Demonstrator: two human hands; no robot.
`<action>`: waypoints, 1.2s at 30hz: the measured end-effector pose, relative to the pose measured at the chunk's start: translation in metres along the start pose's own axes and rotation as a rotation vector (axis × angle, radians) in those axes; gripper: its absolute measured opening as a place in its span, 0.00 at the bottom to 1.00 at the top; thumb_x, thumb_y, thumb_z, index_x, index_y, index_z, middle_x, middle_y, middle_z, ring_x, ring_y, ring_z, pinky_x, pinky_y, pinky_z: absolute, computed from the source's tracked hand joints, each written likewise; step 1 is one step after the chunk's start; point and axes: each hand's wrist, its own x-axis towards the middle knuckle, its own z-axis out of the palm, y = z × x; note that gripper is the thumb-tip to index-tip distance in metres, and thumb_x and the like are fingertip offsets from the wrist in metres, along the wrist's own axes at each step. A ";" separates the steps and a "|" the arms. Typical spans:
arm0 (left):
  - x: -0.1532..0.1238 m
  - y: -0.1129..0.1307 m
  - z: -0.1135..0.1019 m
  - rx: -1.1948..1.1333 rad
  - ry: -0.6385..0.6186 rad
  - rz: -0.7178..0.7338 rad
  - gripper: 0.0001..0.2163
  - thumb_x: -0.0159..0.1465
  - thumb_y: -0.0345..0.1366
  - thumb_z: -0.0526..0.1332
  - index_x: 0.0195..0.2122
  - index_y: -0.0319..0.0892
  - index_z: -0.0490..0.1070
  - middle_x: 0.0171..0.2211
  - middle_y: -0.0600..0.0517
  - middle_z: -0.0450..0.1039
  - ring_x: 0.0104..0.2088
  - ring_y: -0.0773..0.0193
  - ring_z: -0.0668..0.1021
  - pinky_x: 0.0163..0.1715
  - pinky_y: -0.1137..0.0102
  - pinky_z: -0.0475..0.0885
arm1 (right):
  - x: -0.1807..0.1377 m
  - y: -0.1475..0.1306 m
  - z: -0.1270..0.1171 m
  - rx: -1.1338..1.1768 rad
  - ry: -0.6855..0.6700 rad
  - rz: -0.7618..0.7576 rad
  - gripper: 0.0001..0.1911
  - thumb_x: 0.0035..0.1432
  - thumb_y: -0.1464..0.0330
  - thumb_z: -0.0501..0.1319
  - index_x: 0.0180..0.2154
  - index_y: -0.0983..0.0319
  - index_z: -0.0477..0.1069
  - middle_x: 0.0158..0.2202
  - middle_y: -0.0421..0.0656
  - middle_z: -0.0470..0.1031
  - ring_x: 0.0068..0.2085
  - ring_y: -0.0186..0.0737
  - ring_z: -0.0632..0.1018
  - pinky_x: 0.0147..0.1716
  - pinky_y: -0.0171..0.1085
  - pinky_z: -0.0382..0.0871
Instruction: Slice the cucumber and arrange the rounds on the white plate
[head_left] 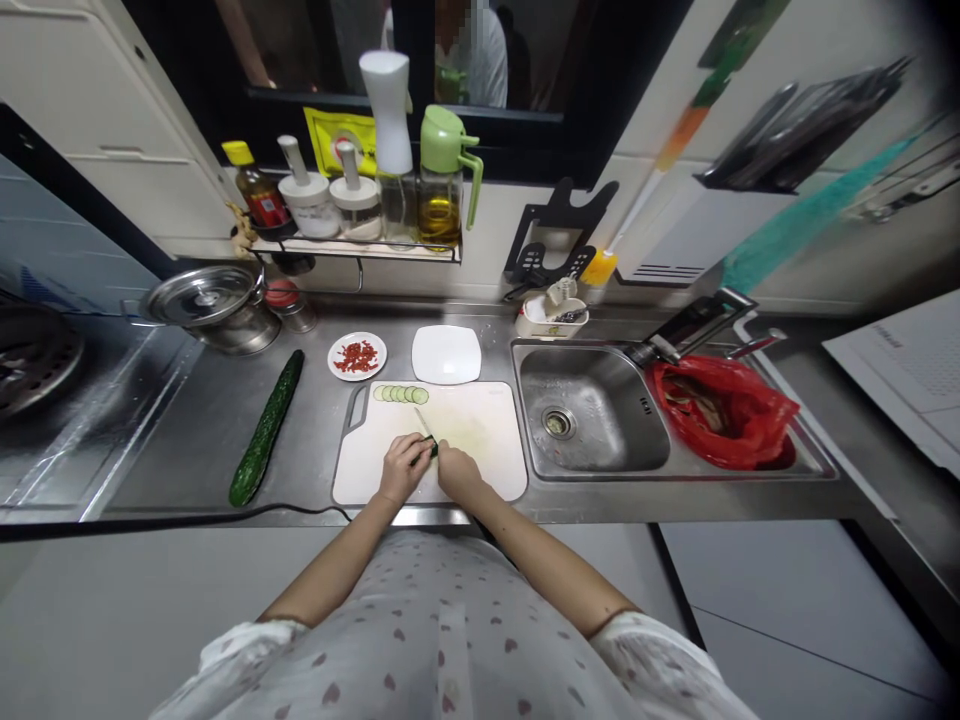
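Note:
On the white cutting board (495,425), my left hand (403,466) is closed around a short dark green piece of cucumber (424,456), mostly hidden by the fingers. My right hand (459,474) grips a knife (421,418) whose thin blade points away from me, right beside the cucumber piece. Its handle is covered by the fist. A row of several overlapping pale green cucumber slices (401,395) lies near the board's far left corner. Beyond the board sits a white rectangular plate (446,354). To its left, a small round plate (334,358) bears chopped red bits (357,356).
A whole cucumber (267,428) lies left of the board, near a lidded steel pot (214,305). The sink (600,410) is at right, with a red plastic bag (724,415) beyond it. A wall shelf (352,247) carries bottles and jars. A black cable (225,517) runs along the counter's front edge.

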 end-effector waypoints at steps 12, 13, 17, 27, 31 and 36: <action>-0.002 0.002 -0.001 0.009 0.003 -0.003 0.08 0.64 0.35 0.57 0.41 0.45 0.76 0.39 0.48 0.74 0.41 0.62 0.75 0.43 0.63 0.73 | 0.002 -0.008 -0.003 -0.008 0.031 0.034 0.13 0.62 0.77 0.48 0.48 0.66 0.60 0.40 0.51 0.76 0.44 0.42 0.78 0.39 0.35 0.68; -0.002 0.002 -0.001 0.008 0.000 -0.005 0.09 0.64 0.35 0.57 0.41 0.45 0.76 0.39 0.48 0.74 0.40 0.62 0.75 0.43 0.63 0.73 | -0.001 -0.007 -0.002 -0.018 0.032 0.039 0.13 0.62 0.77 0.47 0.49 0.66 0.60 0.40 0.52 0.76 0.44 0.42 0.78 0.40 0.35 0.68; -0.002 0.001 -0.001 0.008 -0.003 -0.009 0.08 0.64 0.35 0.57 0.41 0.45 0.76 0.39 0.48 0.74 0.41 0.62 0.75 0.44 0.63 0.73 | -0.016 -0.002 0.002 -0.065 0.009 0.035 0.15 0.61 0.79 0.48 0.50 0.66 0.59 0.40 0.54 0.76 0.45 0.44 0.78 0.40 0.37 0.68; 0.000 0.005 -0.002 0.016 -0.002 -0.012 0.08 0.64 0.34 0.57 0.41 0.45 0.76 0.39 0.48 0.74 0.41 0.62 0.75 0.43 0.64 0.73 | -0.050 0.008 0.010 -0.087 -0.067 0.105 0.18 0.56 0.81 0.51 0.49 0.67 0.60 0.39 0.55 0.76 0.45 0.49 0.78 0.39 0.39 0.68; -0.001 0.003 -0.001 0.019 0.003 -0.016 0.08 0.64 0.34 0.57 0.41 0.45 0.76 0.39 0.48 0.75 0.41 0.62 0.75 0.43 0.64 0.73 | -0.048 0.007 0.010 -0.088 -0.065 0.100 0.18 0.56 0.80 0.52 0.49 0.67 0.59 0.40 0.55 0.76 0.45 0.48 0.78 0.39 0.39 0.68; -0.002 0.001 0.000 0.011 0.010 -0.006 0.08 0.64 0.35 0.57 0.41 0.45 0.76 0.39 0.48 0.75 0.41 0.62 0.75 0.43 0.63 0.73 | -0.032 0.005 0.009 -0.067 -0.019 0.061 0.17 0.58 0.80 0.49 0.49 0.67 0.59 0.40 0.54 0.76 0.45 0.45 0.78 0.40 0.37 0.67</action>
